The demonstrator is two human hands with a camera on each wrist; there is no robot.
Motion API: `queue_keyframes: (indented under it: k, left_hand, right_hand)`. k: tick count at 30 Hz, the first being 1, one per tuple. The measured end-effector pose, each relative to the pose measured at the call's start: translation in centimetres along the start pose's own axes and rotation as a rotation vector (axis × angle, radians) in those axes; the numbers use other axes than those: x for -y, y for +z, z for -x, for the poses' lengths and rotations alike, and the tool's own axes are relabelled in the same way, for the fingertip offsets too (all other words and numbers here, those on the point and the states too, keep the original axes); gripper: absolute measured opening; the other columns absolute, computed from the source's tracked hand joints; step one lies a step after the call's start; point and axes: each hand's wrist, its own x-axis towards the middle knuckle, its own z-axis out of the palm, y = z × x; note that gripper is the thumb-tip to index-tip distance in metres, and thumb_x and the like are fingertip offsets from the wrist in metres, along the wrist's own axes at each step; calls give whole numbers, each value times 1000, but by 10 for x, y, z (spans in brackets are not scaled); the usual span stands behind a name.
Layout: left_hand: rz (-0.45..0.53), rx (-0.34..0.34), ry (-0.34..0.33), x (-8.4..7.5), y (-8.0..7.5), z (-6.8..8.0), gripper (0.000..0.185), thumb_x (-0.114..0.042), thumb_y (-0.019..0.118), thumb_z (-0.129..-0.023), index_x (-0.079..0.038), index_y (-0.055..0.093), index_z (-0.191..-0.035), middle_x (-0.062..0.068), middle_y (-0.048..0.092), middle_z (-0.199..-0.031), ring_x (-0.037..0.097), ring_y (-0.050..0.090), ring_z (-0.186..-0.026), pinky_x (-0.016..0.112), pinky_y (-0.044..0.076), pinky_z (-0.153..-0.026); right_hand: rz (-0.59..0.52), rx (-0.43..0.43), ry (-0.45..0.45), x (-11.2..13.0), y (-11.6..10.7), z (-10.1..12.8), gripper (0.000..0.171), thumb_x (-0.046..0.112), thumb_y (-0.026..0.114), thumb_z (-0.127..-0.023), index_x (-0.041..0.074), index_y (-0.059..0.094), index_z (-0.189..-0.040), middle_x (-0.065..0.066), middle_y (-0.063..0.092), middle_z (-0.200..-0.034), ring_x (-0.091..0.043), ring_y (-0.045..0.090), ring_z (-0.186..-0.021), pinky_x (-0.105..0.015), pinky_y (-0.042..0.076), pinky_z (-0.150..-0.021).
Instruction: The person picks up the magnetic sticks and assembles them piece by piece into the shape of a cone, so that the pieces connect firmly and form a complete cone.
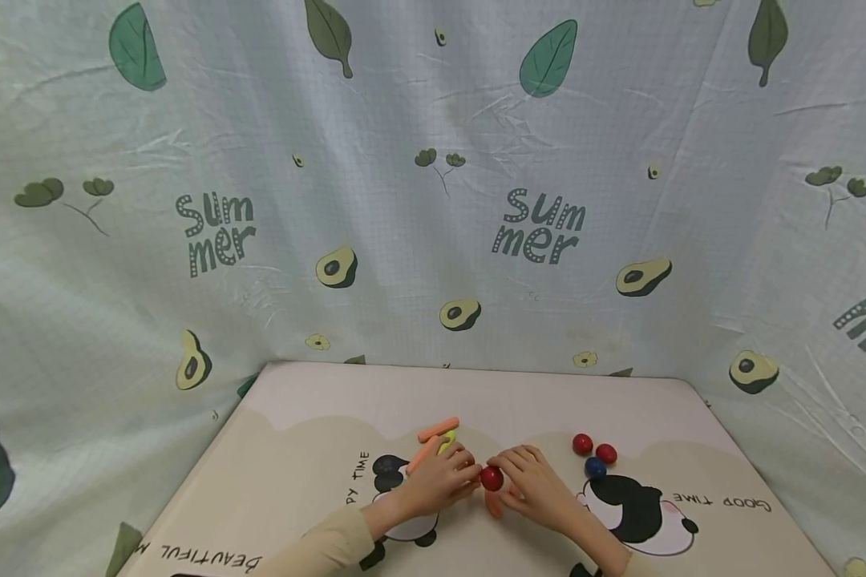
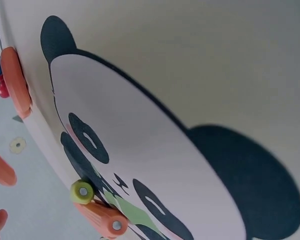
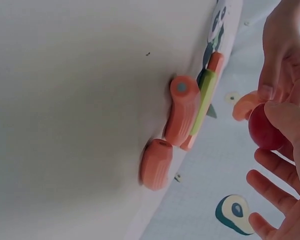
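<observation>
two hands meet at the middle of the tabletop (image 1: 310, 449), a cream mat printed with pandas. between them sits a glossy dark-red ball (image 1: 491, 478), pinched from both sides: the left hand (image 1: 439, 479) has its fingertips on the ball's left face, the right hand (image 1: 536, 483) has thumb and curled fingers on its right face. in the right wrist view the ball (image 3: 264, 131) sits between fingertips from above and below, with the right hand's lower fingers spread loose below it. the left hand also carries a short orange curved piece (image 3: 244, 105) right against the ball; whether piece and ball are joined cannot be told.

position: the ball is lifted just off the tabletop, midway between the two grips, neither hand clearly nearer. a stubby ribbed orange plastic cylinder (image 1: 493, 505) lies just beneath the right hand's fingers, touching the mat, its long axis pointing roughly toward the person.

behind the left hand: two orange rods (image 1: 433, 440) and a yellow-green rod (image 1: 446, 439) lying together, long axes running from near-left to far-right. from the left wrist view, the ends of the yellow-green rod (image 2: 82, 192) and one orange rod (image 2: 106, 221) show.

right of the hands, well apart from them: two red balls (image 1: 594, 449) and a blue ball (image 1: 595, 468) clustered, touching, by a printed panda.
</observation>
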Motion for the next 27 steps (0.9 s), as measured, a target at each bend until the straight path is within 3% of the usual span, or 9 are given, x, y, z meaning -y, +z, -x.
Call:
queue_keyframes:
  k: [6, 14, 19, 27]
  left_hand:
    - [23, 23, 11, 2, -3, 5, 16, -30, 64, -80, -22, 62, -94, -8, 58, -87, 9, 50, -87, 38, 39, -83]
    - [88, 44, 4, 6, -2, 11, 16, -30, 61, -82, -23, 61, -97, -8, 58, -90, 11, 50, -92, 48, 40, -85]
    - [105, 48, 15, 8, 0, 15, 16, -29, 60, -84, -24, 61, -99, -8, 59, -92, 12, 50, -95, 47, 39, -87]
    - [97, 61, 17, 11, -2, 17, 17, -31, 59, -84, -26, 61, -100, -10, 59, -94, 12, 49, -98, 42, 37, -88]
  right_hand:
    - [3, 13, 14, -4, 3, 3, 40, 31, 72, -70, 17, 60, -105, 6, 61, -101, -13, 51, -99, -40, 38, -90]
    - [12, -42, -5, -13, 6, 7, 37, 26, 75, -68, 17, 60, -100, 4, 60, -99, -14, 52, -97, -40, 39, -87]
    - [28, -64, -20, -19, 7, 9, 35, 22, 74, -68, 18, 60, -99, 4, 60, -98, -14, 52, -96, -40, 39, -86]
    - [49, -8, -16, -26, 7, 11, 30, 20, 73, -70, 17, 62, -97, 4, 60, -98, -15, 53, -96, -40, 39, -85]
